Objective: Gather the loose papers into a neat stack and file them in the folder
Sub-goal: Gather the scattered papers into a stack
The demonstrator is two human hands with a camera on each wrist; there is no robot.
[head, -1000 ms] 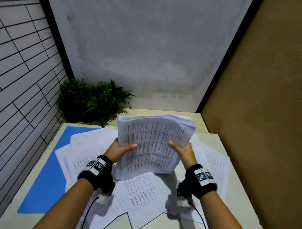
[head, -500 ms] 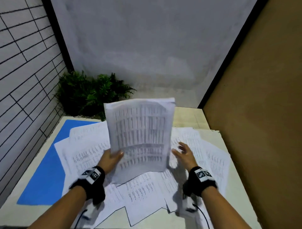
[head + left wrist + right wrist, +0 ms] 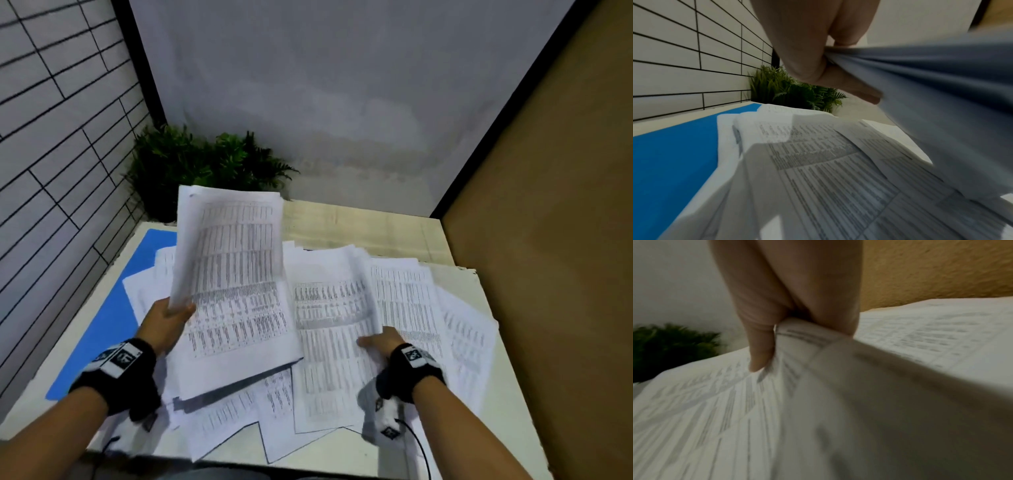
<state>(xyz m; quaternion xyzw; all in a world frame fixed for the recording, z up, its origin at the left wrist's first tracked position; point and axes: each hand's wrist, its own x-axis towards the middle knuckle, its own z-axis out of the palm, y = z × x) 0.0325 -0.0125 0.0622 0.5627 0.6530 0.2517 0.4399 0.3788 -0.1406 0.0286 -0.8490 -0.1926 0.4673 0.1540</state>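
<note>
My left hand pinches the lower left edge of a gathered stack of printed papers and holds it tilted up over the left half of the table. In the left wrist view the left hand's thumb and fingers clamp the stack's edge. My right hand grips the curled edge of loose sheets lying on the right; the right wrist view shows the paper fold pinched between thumb and finger. More loose papers lie fanned over the table. A blue folder lies flat at the left, partly under papers.
A green plant stands in the back left corner, next to the tiled wall. A brown wall borders the table on the right. A strip of bare tabletop shows behind the papers, and sheets overhang the front edge.
My right hand let go of the stack, dropped to the right and took hold of sheets there. My left hand alone now carries the stack, shifted to the left.
</note>
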